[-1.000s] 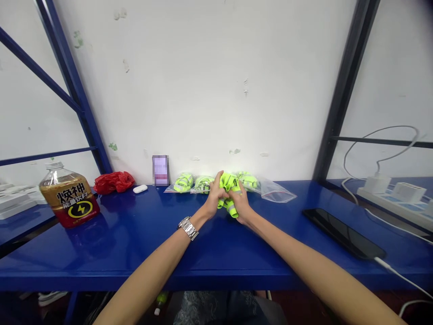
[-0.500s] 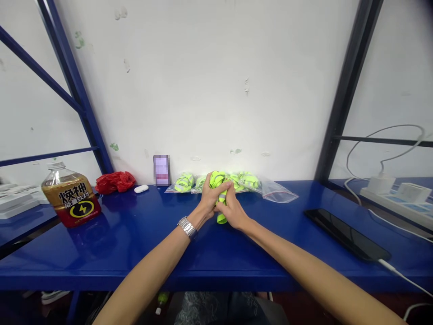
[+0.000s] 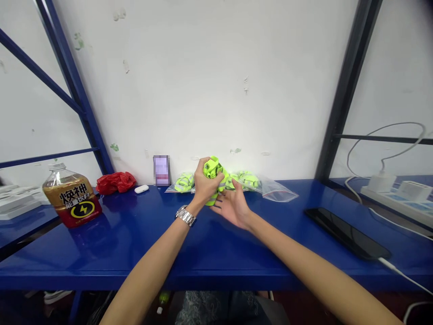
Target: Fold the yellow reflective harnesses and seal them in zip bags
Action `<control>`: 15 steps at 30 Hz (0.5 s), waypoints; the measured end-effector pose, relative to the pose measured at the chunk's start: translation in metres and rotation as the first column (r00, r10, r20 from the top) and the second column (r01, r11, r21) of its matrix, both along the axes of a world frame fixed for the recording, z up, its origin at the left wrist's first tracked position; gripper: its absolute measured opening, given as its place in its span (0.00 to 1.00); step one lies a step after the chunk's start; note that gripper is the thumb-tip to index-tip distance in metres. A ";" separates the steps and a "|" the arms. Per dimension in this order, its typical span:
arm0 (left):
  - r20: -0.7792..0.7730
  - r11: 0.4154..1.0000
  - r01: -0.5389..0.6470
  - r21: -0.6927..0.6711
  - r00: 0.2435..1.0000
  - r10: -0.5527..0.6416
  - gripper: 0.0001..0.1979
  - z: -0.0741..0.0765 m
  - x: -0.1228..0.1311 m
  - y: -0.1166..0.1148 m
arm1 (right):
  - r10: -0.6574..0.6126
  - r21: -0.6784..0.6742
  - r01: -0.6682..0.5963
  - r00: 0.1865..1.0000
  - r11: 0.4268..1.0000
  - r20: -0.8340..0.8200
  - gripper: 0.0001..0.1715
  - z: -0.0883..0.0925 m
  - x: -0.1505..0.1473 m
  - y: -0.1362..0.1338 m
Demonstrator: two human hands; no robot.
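Observation:
My left hand is wrapped round a bunched-up fluorescent yellow-green reflective strap, lifted over the table. Its silver-grey stripe shows in places, and a tail of it hangs down below the fist. Close by on the right, my right hand is open, palm turned up, fingers reaching toward the hanging tail. Whether those fingertips touch the strap I cannot tell. Behind both hands, similar strap bundles lie in clear plastic bags, one bundle to the left and another to the right; the hands partly hide that row.
A flat clear zip bag lies right of the bundles on the blue table. Leftward are a propped phone, a white case, a red plastic bag and a drink bottle. A cabled black phone and power strip are right.
Both hands were clasped round the strap. Now the right hand has let go and opened palm up, while the left has raised the strap slightly up and to the left.

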State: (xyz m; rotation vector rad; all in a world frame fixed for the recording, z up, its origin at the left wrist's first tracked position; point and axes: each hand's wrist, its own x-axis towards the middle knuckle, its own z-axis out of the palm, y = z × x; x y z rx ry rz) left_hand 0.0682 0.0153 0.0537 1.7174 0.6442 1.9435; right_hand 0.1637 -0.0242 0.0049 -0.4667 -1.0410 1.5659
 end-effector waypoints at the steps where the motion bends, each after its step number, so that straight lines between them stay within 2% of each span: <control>1: 0.047 0.999 0.034 -0.023 0.998 -0.033 0.18 -0.001 0.007 -0.005 | 0.056 -0.031 -0.059 0.995 0.998 -0.083 0.40 0.000 -0.004 -0.002; 2: 0.110 0.995 0.081 -0.056 0.991 -0.075 0.18 -0.004 0.014 -0.011 | 0.045 -0.031 -0.051 0.985 0.998 -0.168 0.40 0.001 -0.006 -0.004; 4: 0.238 0.971 0.199 -0.130 0.957 -0.164 0.18 -0.009 0.029 -0.020 | -0.077 -0.029 0.071 0.960 0.997 -0.271 0.38 0.003 -0.009 -0.007; 6: 0.329 0.941 0.290 -0.174 0.918 -0.222 0.19 -0.014 0.040 -0.026 | -0.187 -0.035 0.185 0.942 0.982 -0.280 0.36 0.007 -0.007 -0.009; 8: 0.366 0.930 0.319 -0.184 0.900 -0.237 0.20 -0.016 0.045 -0.029 | -0.236 -0.020 0.239 0.936 0.971 -0.260 0.36 0.010 -0.004 -0.009; 11: 0.328 0.956 0.258 -0.142 0.923 -0.201 0.19 -0.017 0.040 -0.031 | -0.236 -0.007 0.244 0.931 0.970 -0.279 0.33 0.012 0.001 -0.007; 15: 0.184 0.994 0.085 -0.069 0.980 -0.071 0.16 -0.020 0.033 -0.034 | -0.217 -0.046 0.212 0.949 0.976 -0.229 0.25 0.008 0.005 -0.003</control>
